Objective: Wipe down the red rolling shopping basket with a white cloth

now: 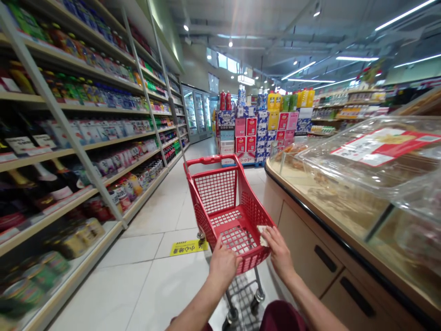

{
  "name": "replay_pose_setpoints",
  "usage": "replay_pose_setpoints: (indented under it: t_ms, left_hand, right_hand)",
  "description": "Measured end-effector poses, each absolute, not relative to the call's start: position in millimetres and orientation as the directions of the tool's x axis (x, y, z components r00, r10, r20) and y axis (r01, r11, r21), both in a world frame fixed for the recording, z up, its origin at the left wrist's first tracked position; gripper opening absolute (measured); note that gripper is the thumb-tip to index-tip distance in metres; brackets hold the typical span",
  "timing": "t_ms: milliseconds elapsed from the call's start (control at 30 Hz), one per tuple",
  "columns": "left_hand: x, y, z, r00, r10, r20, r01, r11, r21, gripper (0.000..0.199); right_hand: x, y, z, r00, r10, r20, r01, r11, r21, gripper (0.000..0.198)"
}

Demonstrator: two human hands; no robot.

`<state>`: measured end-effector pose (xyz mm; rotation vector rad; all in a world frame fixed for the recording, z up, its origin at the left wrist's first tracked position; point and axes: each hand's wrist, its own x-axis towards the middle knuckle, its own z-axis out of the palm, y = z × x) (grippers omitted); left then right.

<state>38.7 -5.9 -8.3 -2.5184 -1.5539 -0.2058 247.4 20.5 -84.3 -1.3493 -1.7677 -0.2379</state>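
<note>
A red plastic shopping cart (pixel 223 218) with grid walls stands right in front of me. Its basket has nothing in it. At the near left corner, my left hand (pixel 223 261) is closed at the basket's rim, its thumb pointing up; the other fingertips are partly hidden. My right hand (pixel 278 250) is at the near right corner, with a crumpled white cloth or tissue (pixel 262 233) pressed under its fingers against the rim.
Shelves of drinks (pixel 103 128) line the left side. A bakery counter (pixel 299 207) with clear food packs (pixel 379 156) stands close on the right. Stacked drink cartons (pixel 248 138) and glass-door fridges (pixel 198 110) are ahead. A yellow floor sticker (pixel 188 248) lies left of the cart.
</note>
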Motion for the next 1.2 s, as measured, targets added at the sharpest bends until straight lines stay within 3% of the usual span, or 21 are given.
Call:
replay_pose_setpoints:
  t_ms: [100,200,300,400,567,733,933,1033,1200]
  left_hand:
    - [60,-11,-12,0.507,0.846,0.165,0.860,-0.510,-0.028,0.029]
    - [51,-4,-11,0.606,0.757,0.244,0.773,-0.633,0.045,0.036]
    - [17,18,-2,0.486,0.829,0.277,0.857,-0.514,0.034,0.048]
    - [-13,43,11,0.381,0.881,0.280,0.920,-0.393,-0.015,0.046]
    - [-7,53,16,0.428,0.844,0.323,0.894,-0.448,-0.013,0.027]
    - [15,43,13,0.462,0.822,0.333,0.875,-0.484,-0.019,0.027]
    - [-5,44,26,0.379,0.822,0.425,0.919,-0.389,-0.066,0.031]
    - [-1,42,27,0.385,0.820,0.422,0.913,-0.407,-0.042,0.032]
    - [11,29,21,0.411,0.809,0.421,0.901,-0.430,-0.053,0.034]
  right_hand:
    - [265,32,-73,0.028,0.763,0.646,0.859,0.312,-0.405,0.047]
    - [275,36,-60,0.054,0.817,0.574,0.863,0.251,-0.439,0.045]
    - [273,22,-54,0.027,0.836,0.548,0.861,0.259,-0.437,0.046]
    - [261,-3,-55,0.013,0.829,0.559,0.856,0.280,-0.435,0.049]
    - [212,-28,-54,0.031,0.810,0.585,0.868,0.269,-0.418,0.050]
    - [195,-15,-48,0.005,0.747,0.664,0.878,0.315,-0.361,0.054]
    - [251,-7,-58,0.175,0.727,0.664,0.903,0.150,-0.402,0.056]
    - [228,-3,-56,0.158,0.707,0.689,0.885,0.208,-0.417,0.060]
    - [206,8,-46,-0.005,0.690,0.724,0.880,0.347,-0.325,0.059]
